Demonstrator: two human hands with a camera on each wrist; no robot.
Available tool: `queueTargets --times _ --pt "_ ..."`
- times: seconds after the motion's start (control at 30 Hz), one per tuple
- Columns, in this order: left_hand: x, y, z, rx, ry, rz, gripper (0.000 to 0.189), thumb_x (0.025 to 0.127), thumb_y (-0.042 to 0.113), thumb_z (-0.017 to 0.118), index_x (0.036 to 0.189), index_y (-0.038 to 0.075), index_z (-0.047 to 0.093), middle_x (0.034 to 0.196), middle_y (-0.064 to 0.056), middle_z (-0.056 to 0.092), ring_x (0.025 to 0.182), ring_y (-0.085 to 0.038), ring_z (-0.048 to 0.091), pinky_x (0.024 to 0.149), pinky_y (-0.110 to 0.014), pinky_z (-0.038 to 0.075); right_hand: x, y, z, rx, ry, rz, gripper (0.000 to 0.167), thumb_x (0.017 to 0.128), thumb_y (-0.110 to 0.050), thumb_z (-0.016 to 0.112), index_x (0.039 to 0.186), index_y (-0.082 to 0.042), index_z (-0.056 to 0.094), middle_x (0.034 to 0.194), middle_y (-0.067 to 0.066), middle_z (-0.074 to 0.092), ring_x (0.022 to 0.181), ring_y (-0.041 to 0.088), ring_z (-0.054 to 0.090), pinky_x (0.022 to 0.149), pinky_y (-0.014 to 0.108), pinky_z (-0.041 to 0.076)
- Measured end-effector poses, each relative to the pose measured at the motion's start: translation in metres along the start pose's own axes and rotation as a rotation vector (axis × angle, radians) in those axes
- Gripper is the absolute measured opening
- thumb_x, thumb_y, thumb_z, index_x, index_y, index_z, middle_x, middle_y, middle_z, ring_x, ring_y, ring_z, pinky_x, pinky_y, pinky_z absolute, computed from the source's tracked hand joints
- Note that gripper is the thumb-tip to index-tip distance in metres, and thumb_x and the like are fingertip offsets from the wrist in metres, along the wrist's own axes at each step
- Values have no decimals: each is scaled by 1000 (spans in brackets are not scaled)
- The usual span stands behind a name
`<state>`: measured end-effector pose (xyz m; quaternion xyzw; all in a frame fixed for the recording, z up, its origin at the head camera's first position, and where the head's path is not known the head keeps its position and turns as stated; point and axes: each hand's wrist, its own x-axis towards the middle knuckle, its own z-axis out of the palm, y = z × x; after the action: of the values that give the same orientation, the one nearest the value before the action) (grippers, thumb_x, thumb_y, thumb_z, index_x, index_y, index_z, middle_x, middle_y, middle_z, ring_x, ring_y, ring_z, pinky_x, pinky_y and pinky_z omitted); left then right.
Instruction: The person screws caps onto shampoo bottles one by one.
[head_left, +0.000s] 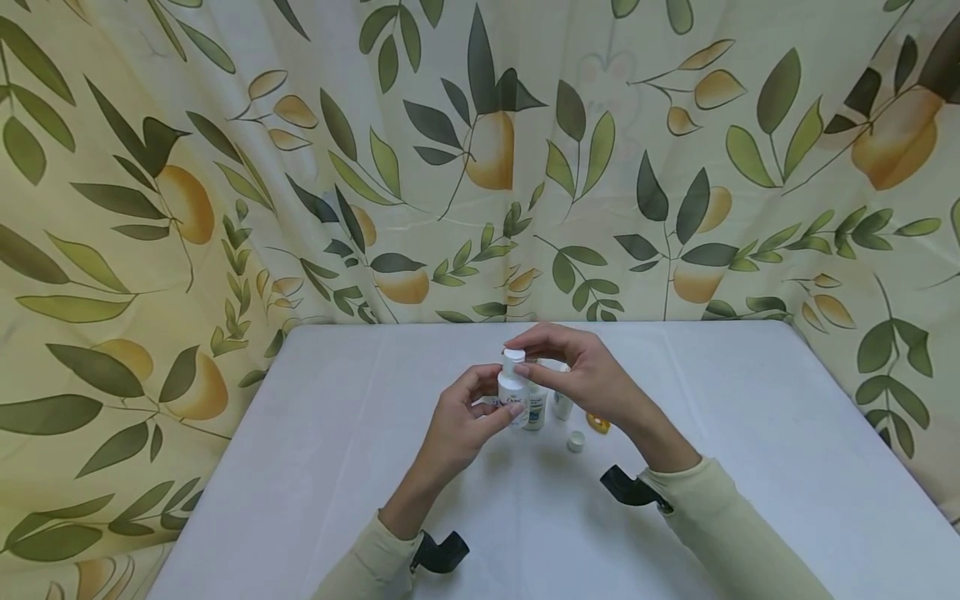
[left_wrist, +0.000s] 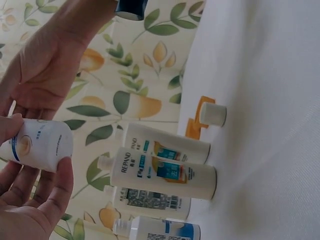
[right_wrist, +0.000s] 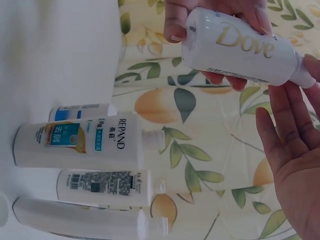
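Observation:
My left hand [head_left: 463,421] grips a small white Dove bottle [right_wrist: 240,47] round its body, held up over the table. At the bottle's top, my right hand [head_left: 581,367] pinches the white cap [right_wrist: 301,74] between thumb and fingers. The gold brand lettering faces the right wrist camera. In the left wrist view the bottle [left_wrist: 42,145] shows its base end, its cap hidden behind the left fingers. Behind the hands several white bottles stand on the table, among them a REPAND bottle [left_wrist: 165,175] with a teal and orange label; none of these has a cap on its neck.
A loose white cap [head_left: 575,442] lies on the white-covered table [head_left: 337,467], right of the bottles. Beside it is a flat orange-yellow piece [left_wrist: 202,117] with an opening. A curtain [head_left: 450,167] printed with leaves and fruit hangs behind the table.

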<state>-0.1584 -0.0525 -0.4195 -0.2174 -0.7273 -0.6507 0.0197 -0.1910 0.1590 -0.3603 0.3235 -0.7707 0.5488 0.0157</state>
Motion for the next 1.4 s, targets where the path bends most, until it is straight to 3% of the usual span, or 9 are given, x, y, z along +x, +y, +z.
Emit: queueTargets --times 0.27,0.43,0.6,0.87,1.17,1.4 --pt "0 2 0 1 1 4 48 89 9 79 133 10 60 119 -7 65 107 -20 64 87 -29 61 -1 1 -1 -40 -8 16 28 95 -12 73 122 -16 71 120 -3 70 114 17 66 107 53 48" --pt "0 1 -2 23 -20 7 47 90 11 78 134 12 61 122 -5 65 109 -19 64 88 -34 61 -2 0 -6 -94 -17 19 28 95 -16 73 123 -20 72 122 -5 70 120 17 63 108 54 47" --pt "1 2 -4 35 -34 6 50 91 13 77 138 14 60 126 -4 64 110 -19 64 90 -38 60 -1 1 -8 -80 -43 7 29 97 -14 70 126 -19 70 125 -5 70 123 16 62 108 55 46" --pt "2 1 -3 -8 -32 -36 48 91 11 77 135 8 60 124 -9 66 107 -21 68 90 -28 59 -1 1 -6 -62 -82 -10 33 99 -13 66 131 -19 68 130 -2 68 128 17 59 110 56 45" --pt "0 1 -3 8 -46 -57 49 92 9 76 138 6 58 124 -9 64 108 -24 64 91 -32 60 0 4 -5 -100 -61 -13 32 98 -15 68 130 -18 68 130 -5 67 129 17 58 111 56 44" --pt "1 1 -2 5 -68 -47 50 91 6 75 138 5 57 126 -10 62 112 -24 63 93 -32 59 -2 6 -4 -108 -8 3 30 96 -15 72 125 -19 69 124 -5 69 120 16 63 110 54 45"
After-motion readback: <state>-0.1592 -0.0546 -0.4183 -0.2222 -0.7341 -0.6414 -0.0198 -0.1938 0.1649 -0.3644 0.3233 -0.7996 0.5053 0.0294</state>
